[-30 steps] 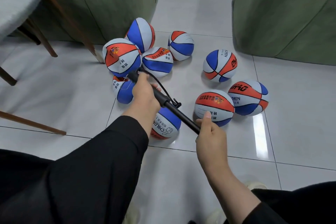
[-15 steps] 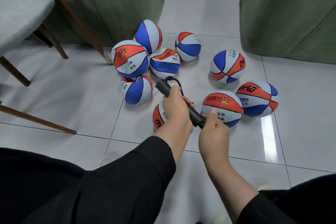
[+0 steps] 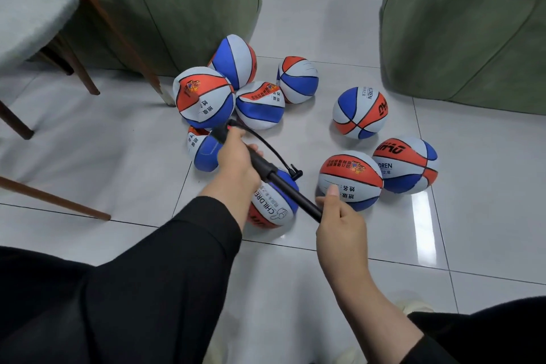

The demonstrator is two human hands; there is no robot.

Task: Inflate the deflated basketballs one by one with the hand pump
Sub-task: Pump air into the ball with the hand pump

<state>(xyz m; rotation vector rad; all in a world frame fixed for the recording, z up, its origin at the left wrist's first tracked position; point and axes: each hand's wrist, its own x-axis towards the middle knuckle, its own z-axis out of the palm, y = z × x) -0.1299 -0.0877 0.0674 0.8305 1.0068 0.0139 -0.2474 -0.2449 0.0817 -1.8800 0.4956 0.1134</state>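
A black hand pump (image 3: 276,179) runs diagonally between my hands, drawn out long. My left hand (image 3: 236,161) grips its barrel near the upper left end. My right hand (image 3: 339,220) grips the lower right end. A thin black hose (image 3: 266,143) loops from the barrel's tip to a ball (image 3: 274,204) marked CHILDREN that lies under the pump, partly hidden by my left wrist. Several red, white and blue basketballs lie on the floor around it, some dented, such as one (image 3: 260,105) in the far cluster.
Green upholstered seats stand at the back left (image 3: 177,9) and back right (image 3: 461,29). A chair with wooden legs (image 3: 97,18) is on the left. White glossy floor tiles (image 3: 487,216) spread to the right. My black-clad legs fill the bottom.
Half a second ago my hands were close together with the pump pushed in. Now they are apart and the pump is drawn out again, as it was one second ago.
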